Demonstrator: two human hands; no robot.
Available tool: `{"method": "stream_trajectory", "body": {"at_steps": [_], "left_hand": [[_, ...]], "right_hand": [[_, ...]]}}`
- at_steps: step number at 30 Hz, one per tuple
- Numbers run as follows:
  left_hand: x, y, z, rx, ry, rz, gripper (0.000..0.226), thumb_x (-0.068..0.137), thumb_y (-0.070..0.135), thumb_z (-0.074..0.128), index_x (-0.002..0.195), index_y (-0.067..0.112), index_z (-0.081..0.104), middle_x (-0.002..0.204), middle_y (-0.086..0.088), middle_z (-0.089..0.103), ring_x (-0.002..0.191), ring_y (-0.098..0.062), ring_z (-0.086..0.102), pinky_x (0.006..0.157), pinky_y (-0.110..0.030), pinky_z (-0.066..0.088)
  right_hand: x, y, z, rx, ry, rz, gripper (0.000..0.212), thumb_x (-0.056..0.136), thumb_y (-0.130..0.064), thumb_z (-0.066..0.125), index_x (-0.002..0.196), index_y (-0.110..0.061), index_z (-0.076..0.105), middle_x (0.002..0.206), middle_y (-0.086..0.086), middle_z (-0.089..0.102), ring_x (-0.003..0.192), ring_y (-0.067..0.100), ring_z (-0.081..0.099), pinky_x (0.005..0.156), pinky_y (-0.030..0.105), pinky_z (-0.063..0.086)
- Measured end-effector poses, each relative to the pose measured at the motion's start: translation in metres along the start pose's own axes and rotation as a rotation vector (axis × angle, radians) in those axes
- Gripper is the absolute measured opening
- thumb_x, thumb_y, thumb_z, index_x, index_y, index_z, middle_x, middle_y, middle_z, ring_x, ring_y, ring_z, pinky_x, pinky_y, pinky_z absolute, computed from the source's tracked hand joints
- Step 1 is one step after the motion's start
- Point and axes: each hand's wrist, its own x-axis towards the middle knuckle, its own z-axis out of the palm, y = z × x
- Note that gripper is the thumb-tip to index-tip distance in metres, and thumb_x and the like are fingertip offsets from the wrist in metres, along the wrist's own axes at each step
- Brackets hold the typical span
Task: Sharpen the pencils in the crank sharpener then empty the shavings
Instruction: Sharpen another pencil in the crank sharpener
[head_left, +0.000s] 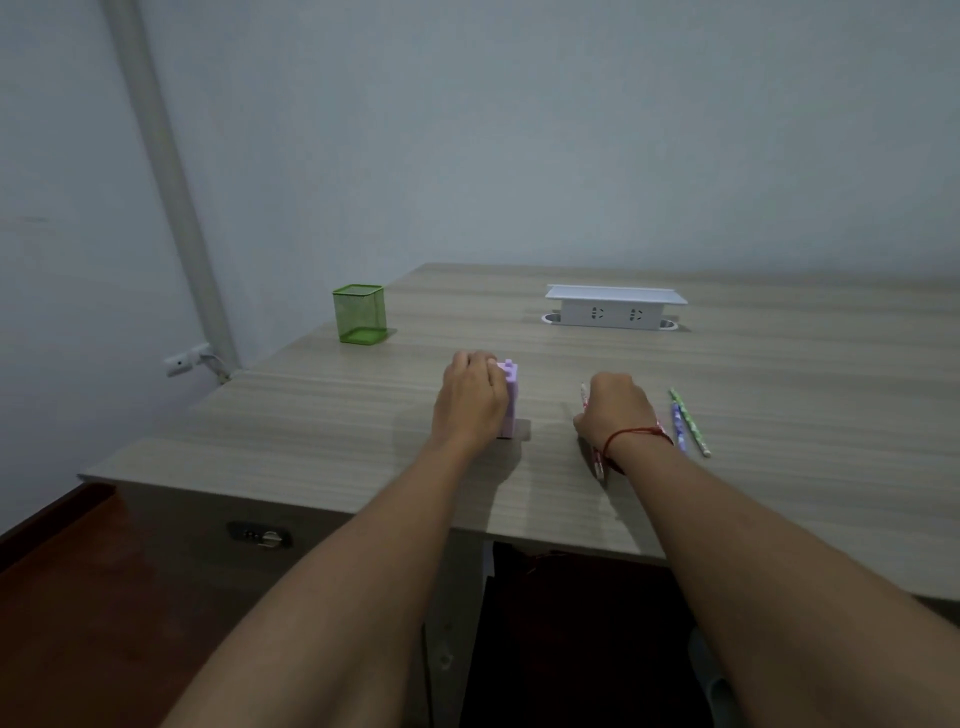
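At the middle of the frame, on the wooden desk, the left hand grips the lilac crank sharpener, fingers curled over its top. Just to the right, the right hand curls its fingers round a red patterned pencil lying on the desk. A purple pencil and a green pencil lie near, further right.

Both bare forearms reach forward side by side. The left hand curls over the purple sharpener; the right hand, knuckles up, closes round a red pencil.
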Motion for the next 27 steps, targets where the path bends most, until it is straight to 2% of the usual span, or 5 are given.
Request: {"method": "stream_trajectory", "body": {"at_steps": [6, 11, 15, 21, 27], "left_hand": [[-0.001, 0.003, 0.006, 0.001, 0.025, -0.002, 0.03, 0.097, 0.021, 0.034, 0.104, 0.004, 0.059, 0.112, -0.018, 0.056, 0.107, -0.033, 0.05, 0.091, -0.037, 0.038], [-0.004, 0.002, 0.005, 0.01, 0.041, 0.007, 0.069, 0.077, 0.046, 0.009, 0.103, 0.006, 0.059, 0.11, -0.016, 0.058, 0.105, -0.031, 0.051, 0.09, -0.036, 0.039], [-0.003, 0.002, 0.007, 0.013, 0.031, -0.01, 0.063, 0.082, 0.043, 0.014, 0.104, 0.006, 0.06, 0.109, -0.016, 0.058, 0.105, -0.031, 0.051, 0.09, -0.036, 0.039], [-0.004, 0.006, 0.005, -0.014, 0.04, -0.032, 0.03, 0.097, 0.017, 0.036, 0.109, 0.004, 0.06, 0.114, -0.018, 0.056, 0.109, -0.031, 0.05, 0.092, -0.036, 0.037], [-0.006, 0.007, 0.002, 0.011, 0.01, -0.026, 0.038, 0.094, 0.029, 0.032, 0.108, 0.007, 0.059, 0.115, -0.016, 0.056, 0.109, -0.031, 0.051, 0.091, -0.038, 0.04]], "right_hand": [[0.001, 0.014, -0.003, 0.0, -0.006, 0.033, 0.026, 0.093, -0.015, 0.057, 0.113, 0.0, 0.06, 0.12, 0.022, 0.06, 0.11, 0.037, 0.061, 0.087, 0.034, 0.05], [0.011, 0.045, -0.03, -0.058, 0.092, 0.136, 0.026, 0.093, -0.004, 0.052, 0.117, 0.003, 0.061, 0.123, 0.024, 0.059, 0.113, 0.039, 0.059, 0.091, 0.038, 0.05], [0.005, 0.066, -0.033, -0.083, 0.04, 0.2, 0.031, 0.095, -0.015, 0.054, 0.119, 0.003, 0.059, 0.125, 0.024, 0.058, 0.116, 0.039, 0.057, 0.093, 0.039, 0.049], [0.005, 0.072, -0.024, -0.048, 0.008, 0.231, 0.032, 0.095, -0.02, 0.053, 0.117, 0.002, 0.06, 0.124, 0.024, 0.058, 0.115, 0.039, 0.058, 0.093, 0.039, 0.049], [0.011, 0.062, -0.022, -0.032, 0.031, 0.193, 0.031, 0.097, -0.024, 0.053, 0.116, -0.001, 0.061, 0.122, 0.021, 0.06, 0.111, 0.038, 0.06, 0.087, 0.035, 0.05]]}}
